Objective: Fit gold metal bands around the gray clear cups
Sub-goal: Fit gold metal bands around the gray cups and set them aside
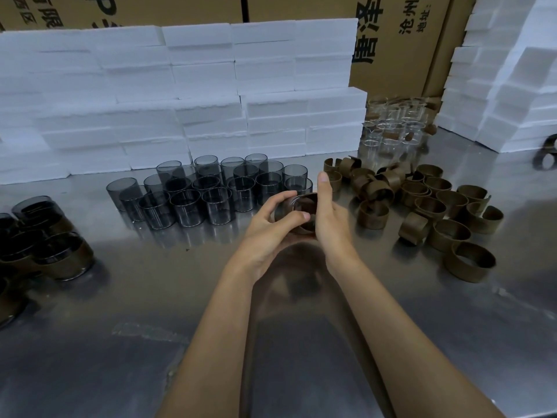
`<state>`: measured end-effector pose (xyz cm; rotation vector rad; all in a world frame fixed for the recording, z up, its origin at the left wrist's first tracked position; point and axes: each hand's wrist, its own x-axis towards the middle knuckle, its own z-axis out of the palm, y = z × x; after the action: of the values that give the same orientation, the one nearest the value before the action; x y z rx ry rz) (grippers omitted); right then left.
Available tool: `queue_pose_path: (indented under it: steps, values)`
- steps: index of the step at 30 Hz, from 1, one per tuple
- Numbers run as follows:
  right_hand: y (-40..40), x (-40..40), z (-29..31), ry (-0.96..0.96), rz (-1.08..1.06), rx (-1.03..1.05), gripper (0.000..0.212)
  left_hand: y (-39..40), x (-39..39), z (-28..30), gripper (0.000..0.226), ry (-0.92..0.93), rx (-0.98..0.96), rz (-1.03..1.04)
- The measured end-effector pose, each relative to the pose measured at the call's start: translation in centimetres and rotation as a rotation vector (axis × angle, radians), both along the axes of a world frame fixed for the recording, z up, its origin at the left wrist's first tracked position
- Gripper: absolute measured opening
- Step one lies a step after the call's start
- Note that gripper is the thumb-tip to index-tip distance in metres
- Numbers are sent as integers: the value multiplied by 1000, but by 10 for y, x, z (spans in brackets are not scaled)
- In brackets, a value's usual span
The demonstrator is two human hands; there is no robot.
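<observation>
Between my hands, above the middle of the steel table [150, 297], is a gray clear cup [304, 206] with a gold band around it. My left hand [271, 224] curls its fingers and thumb round the cup's left side. My right hand [328, 215] presses against the cup's right side with its fingers straight and pointing away from me. Several bare gray cups [211, 191] stand clustered behind my left hand. A pile of loose gold bands [422, 203] lies to the right.
Several banded cups [45, 245] stand at the table's left edge. Clear glass cups [391, 128] are stacked at the back right. White foam blocks [180, 95] form a wall behind the cups and a stack at far right, with cardboard boxes [391, 40] behind.
</observation>
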<state>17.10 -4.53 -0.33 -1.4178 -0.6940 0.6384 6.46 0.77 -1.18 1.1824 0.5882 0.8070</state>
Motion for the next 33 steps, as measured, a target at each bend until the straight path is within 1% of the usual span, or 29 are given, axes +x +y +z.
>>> queue_pose_path:
  steps: [3, 6, 7, 9, 10, 11, 13, 15, 18, 19, 22, 23, 26, 27, 29, 30, 33]
  values:
    - [3, 4, -4, 27, -66, 5, 62, -2, 1, -2, 50, 3, 8, -24]
    - [4, 11, -6, 71, -108, 55, 57, -5, 5, -4, 44, 4, 30, -69]
    - [4, 11, -7, 67, -101, 58, 56, -5, 6, -3, 48, 25, 35, -71]
    - [4, 12, -7, 79, -101, 65, 56, -5, 9, -3, 67, 82, 30, -40]
    - [5, 10, -6, 92, -102, 60, 56, -5, 10, -3, 75, 99, 21, 0]
    - [6, 8, -5, 103, -103, 49, 54, -5, 11, -2, 77, 103, 14, 57]
    - [9, 3, -6, 111, -91, 27, 50, -3, 11, 1, 64, 114, 12, 200]
    - [11, -3, -6, 127, -60, 9, 50, -3, 9, 5, 55, 128, -8, 279]
    - [10, -6, -4, 200, 24, -1, 50, -3, 4, 9, 65, 162, -52, 317]
    - [9, -5, -2, 243, 61, -11, 52, -3, 3, 10, 65, 189, -49, 326]
    - [4, -3, 1, 428, 138, -23, 68, -4, 5, 9, 46, 294, -52, 314]
    - [2, -2, 1, 486, 146, -11, 69, -5, 7, 9, 41, 314, -52, 291]
    - [-2, -2, 1, 607, 164, 18, 54, -9, 12, 9, 32, 286, -52, 256]
    - [-3, -3, 2, 630, 166, 18, 48, -11, 13, 9, 33, 267, -48, 264]
    - [-4, -6, 2, 663, 163, 19, 37, -15, 15, 8, 38, 245, -38, 326]
    - [-4, -7, 2, 672, 159, 22, 33, -15, 16, 8, 37, 226, -46, 362]
    - [-4, -8, 3, 694, 152, 38, 26, -18, 21, 7, 25, 88, -160, 380]
